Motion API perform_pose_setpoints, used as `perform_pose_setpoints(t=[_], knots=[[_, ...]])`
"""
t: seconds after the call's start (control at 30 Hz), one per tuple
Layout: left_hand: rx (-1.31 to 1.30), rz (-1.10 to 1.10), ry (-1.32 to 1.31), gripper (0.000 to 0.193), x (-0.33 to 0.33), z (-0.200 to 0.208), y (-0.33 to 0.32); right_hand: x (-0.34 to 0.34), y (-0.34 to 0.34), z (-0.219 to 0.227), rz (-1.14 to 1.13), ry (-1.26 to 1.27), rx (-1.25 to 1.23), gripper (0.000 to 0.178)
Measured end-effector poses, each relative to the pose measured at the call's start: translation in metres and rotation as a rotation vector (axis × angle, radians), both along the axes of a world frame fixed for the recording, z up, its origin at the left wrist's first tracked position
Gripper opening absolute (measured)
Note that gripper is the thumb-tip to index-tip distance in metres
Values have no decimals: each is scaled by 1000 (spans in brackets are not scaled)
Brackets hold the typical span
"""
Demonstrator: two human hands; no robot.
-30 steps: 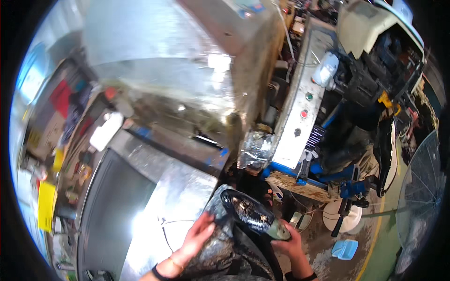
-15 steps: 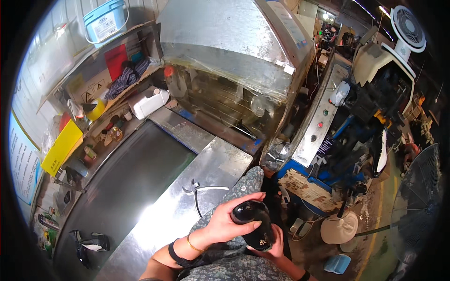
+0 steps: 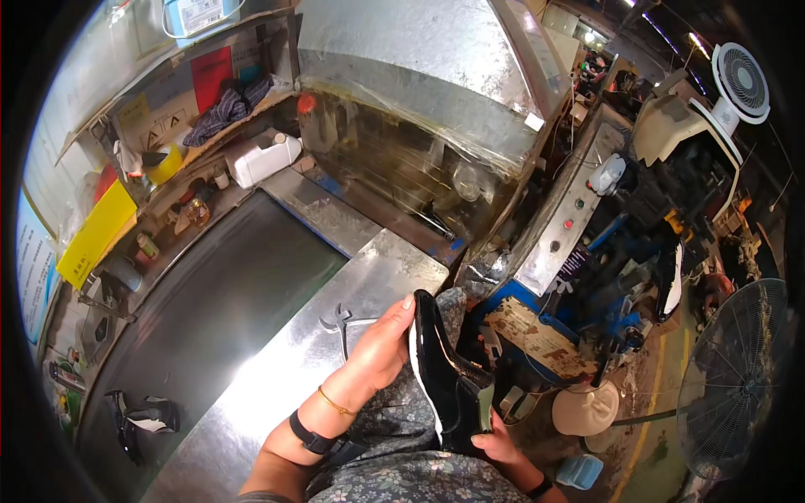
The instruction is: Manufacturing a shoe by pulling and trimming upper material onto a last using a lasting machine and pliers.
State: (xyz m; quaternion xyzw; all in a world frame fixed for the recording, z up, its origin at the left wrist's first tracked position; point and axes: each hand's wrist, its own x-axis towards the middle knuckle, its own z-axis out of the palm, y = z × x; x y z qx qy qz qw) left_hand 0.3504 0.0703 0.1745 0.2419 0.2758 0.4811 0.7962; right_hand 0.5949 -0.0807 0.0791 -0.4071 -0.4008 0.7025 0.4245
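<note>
I hold a glossy black shoe [image 3: 438, 373] in both hands, just above my patterned apron. It stands lengthwise, with a pale edge down its left side and a greyish patch near its lower right. My left hand [image 3: 381, 339] grips the upper end, its thumb and fingers pressed to the left side. My right hand [image 3: 500, 442] closes on the lower end, thumb on the black surface. Just left of my left hand, a pair of pincers [image 3: 338, 323] lies on the shiny metal plate [image 3: 277, 369], its handles partly hidden behind that hand.
More black-and-white shoes [image 3: 151, 417] lie on the dark conveyor belt [image 3: 226, 302] at left. A metal-hooded machine [image 3: 402, 75] stands ahead. Right are a control panel [image 3: 558, 222], a floor fan [image 3: 729, 377] and a beige bucket [image 3: 587, 408]. A white jug [image 3: 264, 158] sits beside the belt.
The shoe has been turned in my hands: its rounded black end faced up before, and now its long side shows. My left hand has shifted left and up along it.
</note>
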Motion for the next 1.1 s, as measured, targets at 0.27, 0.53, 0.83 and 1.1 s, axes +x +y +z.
perform_pose_setpoints(t=[0.27, 0.53, 0.83, 1.1], knots=[[-66, 30, -19, 42, -24, -34, 3, 1, 70, 16, -5, 610, -330, 58], [-249, 362, 173, 70, -51, -58, 5, -65, 176, 54, -13, -1232, 933, 73], [-93, 313, -214, 62, -72, -76, 12, -108, 104, 26, -115, -1118, 1601, 30], [57, 342, -172, 69, -66, -65, -2, -92, 98, 30, -35, -1114, 1533, 30]])
